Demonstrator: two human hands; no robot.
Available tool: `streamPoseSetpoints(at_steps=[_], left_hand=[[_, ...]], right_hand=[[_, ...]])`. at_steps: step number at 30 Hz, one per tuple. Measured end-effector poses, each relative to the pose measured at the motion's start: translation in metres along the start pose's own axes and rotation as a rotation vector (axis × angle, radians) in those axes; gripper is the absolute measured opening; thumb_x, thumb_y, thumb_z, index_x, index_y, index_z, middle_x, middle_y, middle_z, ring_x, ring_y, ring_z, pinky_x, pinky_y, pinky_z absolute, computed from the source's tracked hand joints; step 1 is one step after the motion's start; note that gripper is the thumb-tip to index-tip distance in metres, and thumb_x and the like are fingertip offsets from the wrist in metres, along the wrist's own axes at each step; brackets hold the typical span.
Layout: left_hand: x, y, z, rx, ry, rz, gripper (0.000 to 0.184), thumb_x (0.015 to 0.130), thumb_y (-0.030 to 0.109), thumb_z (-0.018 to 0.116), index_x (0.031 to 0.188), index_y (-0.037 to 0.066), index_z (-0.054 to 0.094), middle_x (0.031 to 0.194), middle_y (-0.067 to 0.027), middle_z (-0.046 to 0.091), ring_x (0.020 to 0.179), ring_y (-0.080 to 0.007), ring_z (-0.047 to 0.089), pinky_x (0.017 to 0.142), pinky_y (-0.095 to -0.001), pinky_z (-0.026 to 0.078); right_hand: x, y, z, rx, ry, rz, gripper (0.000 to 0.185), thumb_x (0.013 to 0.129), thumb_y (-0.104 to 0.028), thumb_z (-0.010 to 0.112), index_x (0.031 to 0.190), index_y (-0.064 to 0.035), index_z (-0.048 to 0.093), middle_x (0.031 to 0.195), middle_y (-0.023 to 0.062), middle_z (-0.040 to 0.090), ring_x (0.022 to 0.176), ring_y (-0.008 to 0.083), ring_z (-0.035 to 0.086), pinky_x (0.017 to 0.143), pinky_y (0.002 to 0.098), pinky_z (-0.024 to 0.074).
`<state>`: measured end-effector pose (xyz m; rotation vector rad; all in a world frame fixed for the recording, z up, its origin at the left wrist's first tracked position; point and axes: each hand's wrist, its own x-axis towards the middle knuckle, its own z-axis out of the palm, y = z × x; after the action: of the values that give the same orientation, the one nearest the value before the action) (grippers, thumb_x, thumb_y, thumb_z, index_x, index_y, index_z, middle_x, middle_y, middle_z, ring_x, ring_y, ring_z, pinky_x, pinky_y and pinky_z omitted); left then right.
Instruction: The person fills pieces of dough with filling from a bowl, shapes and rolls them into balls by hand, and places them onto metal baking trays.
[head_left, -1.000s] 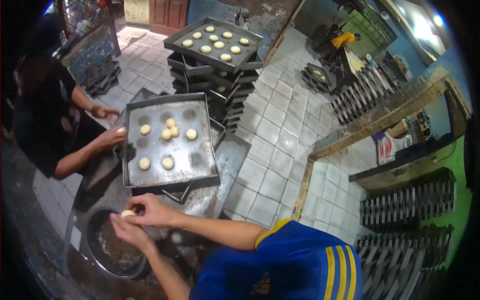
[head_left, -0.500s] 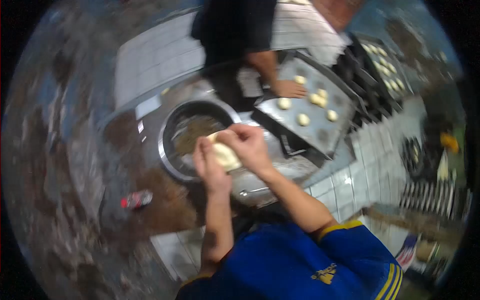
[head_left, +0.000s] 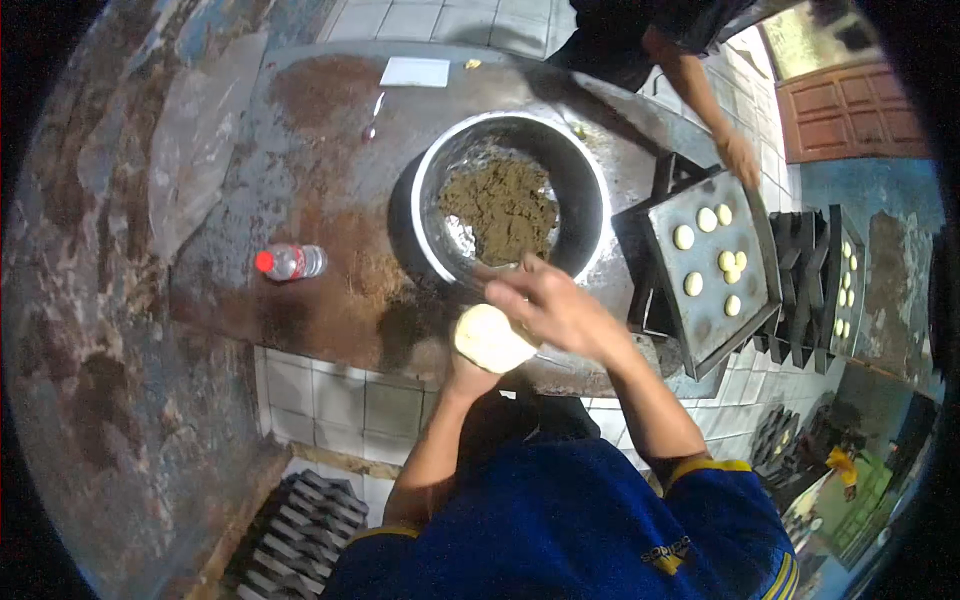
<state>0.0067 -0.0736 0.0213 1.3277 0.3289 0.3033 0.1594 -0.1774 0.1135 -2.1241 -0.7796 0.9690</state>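
My left hand [head_left: 468, 378] holds a round, flattened piece of pale dough [head_left: 490, 338] near the table's front edge. Over the dough's upper right side is my right hand [head_left: 560, 312], its fingers bent and partly smeared by motion. A dark streak lies by its fingertips, and I cannot tell whether it is a finger or a thin tool. Just beyond both hands stands a large metal bowl [head_left: 425, 215], with a crumbly brown filling [head_left: 505, 205] inside.
A red-capped plastic bottle [head_left: 292, 262] lies on the table [head_left: 340, 200] at left. Right of the bowl, a dark baking tray [head_left: 700, 260] bears several dough balls [head_left: 693, 284]. A co-worker's hand [head_left: 740, 158] is at its far edge. Another tray [head_left: 847, 290] stands farther right.
My view has swung, bringing the bowl's filling into clear sight. My hands were together on the dough; now my right hand is mostly off it. The co-worker's hand has moved from over the tray to its edge.
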Motion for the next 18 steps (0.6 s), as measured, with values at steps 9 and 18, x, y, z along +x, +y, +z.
streamPoseSetpoints(at_steps=[9,18], left_hand=[[-0.007,0.017,-0.1,1.008,0.244,-0.209,0.038,0.073,0.021,0.089,0.103,0.004,0.071,0.098,-0.0193,0.076,0.09,-0.0428,0.073,0.081,-0.0487,0.058],[-0.052,0.0,-0.15,1.041,0.397,-0.299,0.029,0.077,0.015,0.085,0.1,0.002,0.073,0.098,-0.0222,0.075,0.09,-0.0449,0.072,0.08,-0.051,0.057]], right_hand=[[0.232,0.111,0.064,-0.79,0.202,-0.283,0.062,0.081,-0.04,0.087,0.127,-0.004,0.067,0.129,0.0187,0.065,0.125,0.0362,0.063,0.099,0.0467,0.0595],[0.253,0.131,0.071,-0.819,0.114,-0.282,0.041,0.09,-0.029,0.079,0.127,-0.0144,0.069,0.125,0.0163,0.069,0.121,0.0347,0.067,0.093,0.0474,0.0608]])
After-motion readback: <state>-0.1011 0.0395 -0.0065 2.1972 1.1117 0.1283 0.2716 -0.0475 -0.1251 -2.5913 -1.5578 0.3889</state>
